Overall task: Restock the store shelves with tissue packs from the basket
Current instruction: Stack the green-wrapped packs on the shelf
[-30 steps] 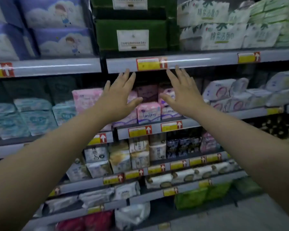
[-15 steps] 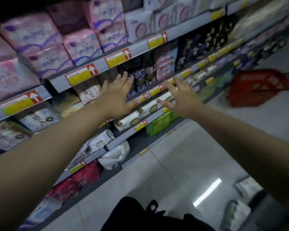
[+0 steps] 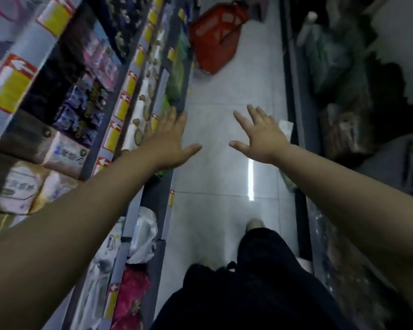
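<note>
**Aisle floor underfoot, both hands spread and empty**

Pale floor tiles (image 3: pixel 224 96) run down the middle of a narrow shop aisle, seen from above, with a bright strip of reflected light (image 3: pixel 250 179) just below the right hand. Far ahead of both hands, beyond the fingertips, a red basket (image 3: pixel 215 36) sits on the floor close against the foot of the shelves (image 3: pixel 153 186). It is blurred, and what lies inside it cannot be made out.

Those shelves rise to the left of the left hand, their edges lined with yellow and red price tags (image 3: pixel 111 136). Soft wrapped packs (image 3: pixel 67 153) fill the tiers beside the left forearm, pale ones nearer the wrist. A white bag (image 3: pixel 143 234) and a pink pack (image 3: pixel 131 291) lie on the lowest tier, under that arm. To the right of the right hand stands more shelving with film-wrapped goods (image 3: pixel 336 55), dim and hard to read.

The left hand (image 3: pixel 169 141) is held flat, fingers straight and close together, thumb out, over the lower shelf edge; whether it touches anything cannot be told. The right hand (image 3: pixel 262 136) is spread wide over bare floor, fingers splayed. Neither holds anything, and the two are well apart. Below them show dark trousers (image 3: pixel 260 270) and a light shoe (image 3: pixel 254 223).
</note>
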Available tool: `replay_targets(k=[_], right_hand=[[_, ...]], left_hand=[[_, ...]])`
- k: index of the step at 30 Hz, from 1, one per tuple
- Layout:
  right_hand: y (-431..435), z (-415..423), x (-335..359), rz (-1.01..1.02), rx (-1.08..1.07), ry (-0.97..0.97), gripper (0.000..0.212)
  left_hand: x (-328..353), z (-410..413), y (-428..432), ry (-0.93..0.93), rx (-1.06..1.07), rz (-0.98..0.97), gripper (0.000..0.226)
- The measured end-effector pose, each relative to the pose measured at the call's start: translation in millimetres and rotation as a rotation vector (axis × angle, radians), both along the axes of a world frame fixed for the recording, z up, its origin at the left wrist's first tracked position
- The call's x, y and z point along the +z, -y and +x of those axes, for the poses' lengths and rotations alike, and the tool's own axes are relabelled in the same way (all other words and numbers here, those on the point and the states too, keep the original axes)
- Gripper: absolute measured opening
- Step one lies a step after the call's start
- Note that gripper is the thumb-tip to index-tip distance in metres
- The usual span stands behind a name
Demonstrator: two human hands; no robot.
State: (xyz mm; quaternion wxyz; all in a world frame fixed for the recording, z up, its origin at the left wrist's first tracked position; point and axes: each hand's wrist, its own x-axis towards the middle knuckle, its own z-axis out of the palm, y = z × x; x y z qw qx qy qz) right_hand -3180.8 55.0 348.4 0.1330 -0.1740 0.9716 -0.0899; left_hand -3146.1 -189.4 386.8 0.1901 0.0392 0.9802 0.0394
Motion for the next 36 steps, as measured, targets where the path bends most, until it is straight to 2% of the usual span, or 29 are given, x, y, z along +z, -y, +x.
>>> replay_targets(k=[9, 19, 28, 36], right_hand=[[-113, 142, -43, 0.009, -0.458, 0.092, 0.082], [-217, 299, -118, 0.041, -0.724, 0.28, 0.084], [-268, 375, -243, 0.004, -0.812, 0.427, 0.083], [-282, 409, -392, 0.01, -0.87, 0.544, 0.084]], left_hand=[[-42, 46, -116, 0.082, -0.425, -0.028, 0.089], [-117, 129, -251, 0.196, -0.756, -0.11, 0.087], [-247, 199, -323, 0.355, -0.839, -0.137, 0.089], [-397, 218, -351, 0.492, -0.846, -0.248, 0.089]])
